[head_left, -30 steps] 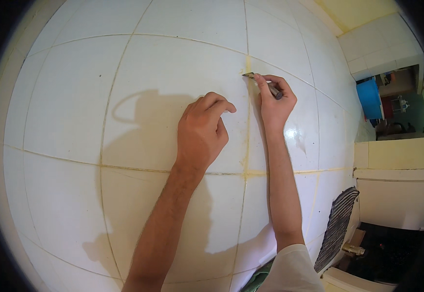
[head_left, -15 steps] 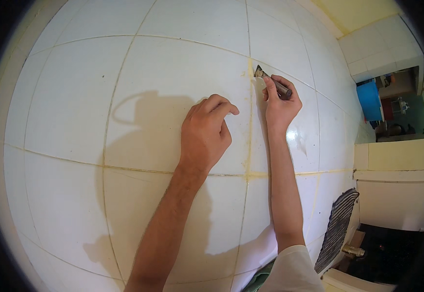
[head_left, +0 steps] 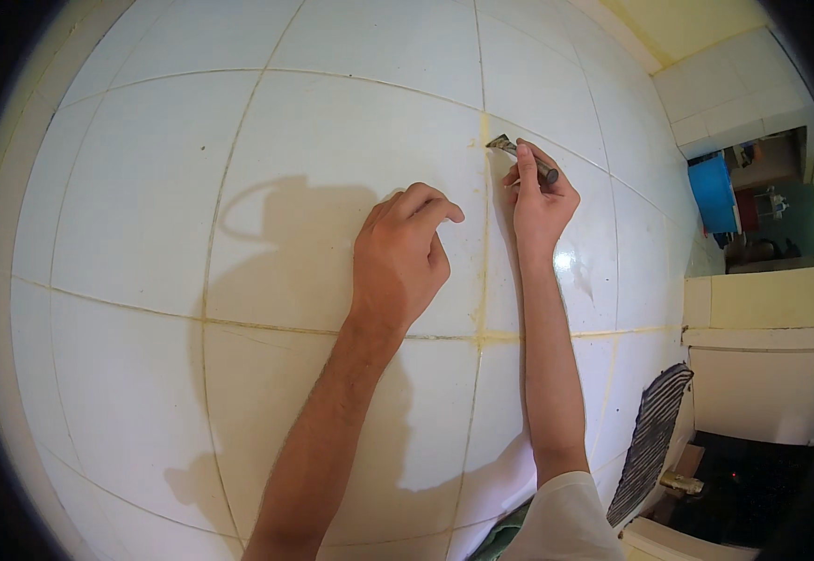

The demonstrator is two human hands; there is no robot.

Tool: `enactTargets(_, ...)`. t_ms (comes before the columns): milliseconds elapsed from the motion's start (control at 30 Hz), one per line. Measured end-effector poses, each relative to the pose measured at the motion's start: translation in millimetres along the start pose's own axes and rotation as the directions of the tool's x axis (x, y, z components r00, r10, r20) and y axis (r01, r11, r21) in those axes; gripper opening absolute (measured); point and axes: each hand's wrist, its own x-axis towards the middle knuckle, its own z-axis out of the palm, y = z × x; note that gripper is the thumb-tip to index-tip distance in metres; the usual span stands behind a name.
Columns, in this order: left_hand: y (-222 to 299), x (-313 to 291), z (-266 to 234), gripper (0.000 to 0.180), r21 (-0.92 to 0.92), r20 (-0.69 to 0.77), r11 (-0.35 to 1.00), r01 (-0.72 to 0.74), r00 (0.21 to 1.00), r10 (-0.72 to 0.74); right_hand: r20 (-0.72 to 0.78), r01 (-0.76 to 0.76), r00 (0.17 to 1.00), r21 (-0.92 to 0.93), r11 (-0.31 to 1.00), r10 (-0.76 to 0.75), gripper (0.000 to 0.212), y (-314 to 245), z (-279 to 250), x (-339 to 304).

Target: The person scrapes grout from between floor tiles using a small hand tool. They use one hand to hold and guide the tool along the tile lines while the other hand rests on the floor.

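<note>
At one o'clock of the view, our right hand (head_left: 540, 198) pinches a small scraper (head_left: 510, 148); our left hand (head_left: 399, 245), half-open, holds nothing. A tilted blade (head_left: 499, 143) could scratch the white tile (head_left: 398, 131) beside the yellow grout line (head_left: 485, 224).

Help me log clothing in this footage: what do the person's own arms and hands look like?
The left hand and right hand are bare: no glove, ring or watch shows. A plain, off-white sleeve covers the upper part of the right arm; none shows on the left forearm.
</note>
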Motion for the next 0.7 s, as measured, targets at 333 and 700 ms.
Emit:
enactTargets(333,0.6,0.3,0.2,0.044,0.009,-0.003,1.000,0.011,1.000,-0.011,0.022,-0.002,1.000,-0.080,0.997,0.004,0.025,4.5,-0.3,1.6)
enactTargets(700,-2.5,3.8,-1.2,0.042,-0.004,0.005,1.000,0.020,1.000,-0.020,0.111,0.276,0.961,-0.415,0.867,-0.253,0.019,1.9,6.4,-4.5)
